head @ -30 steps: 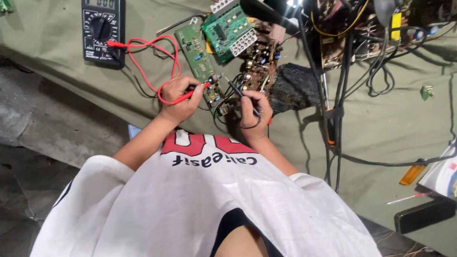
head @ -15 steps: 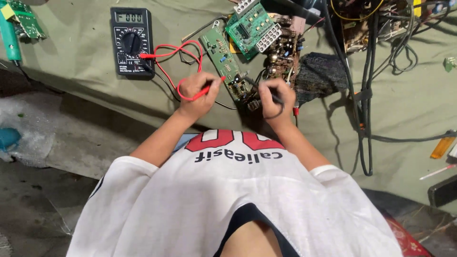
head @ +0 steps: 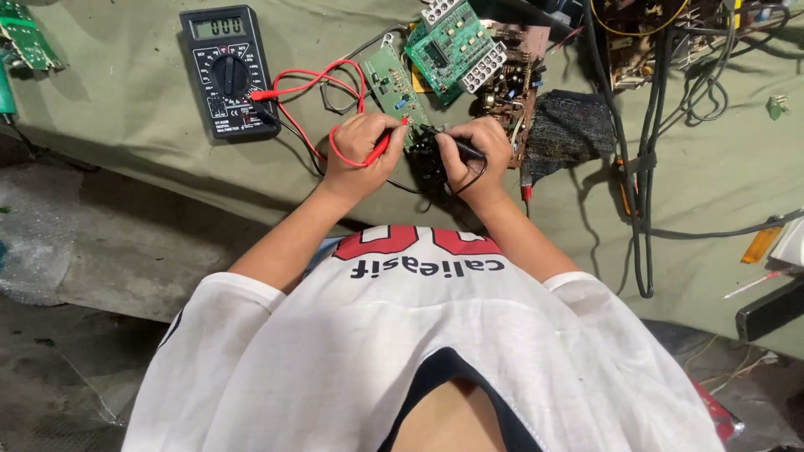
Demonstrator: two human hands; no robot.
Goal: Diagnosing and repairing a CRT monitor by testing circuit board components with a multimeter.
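Note:
My left hand [head: 360, 146] grips a red test probe [head: 378, 148], its tip touching a narrow green circuit board [head: 394, 84]. My right hand [head: 473, 155] grips a black test probe [head: 452, 146], its tip on the same board's near end. Red and black leads [head: 306, 88] run left from the probes to a black multimeter [head: 219, 71] lying flat on the olive-green cloth [head: 126, 134]. My two hands sit close together, almost touching, above the board's lower end.
A second green board with white connectors [head: 456, 50] and a brown board [head: 515, 79] lie just behind. A dark woven pad [head: 569, 130] is to the right. Black cables [head: 645, 167] hang over the cloth at right; another green board [head: 25, 42] at far left.
The view has shifted so hands and boards sit lower and more central. Both hands stay on the probes at the narrow board with only small adjustments.

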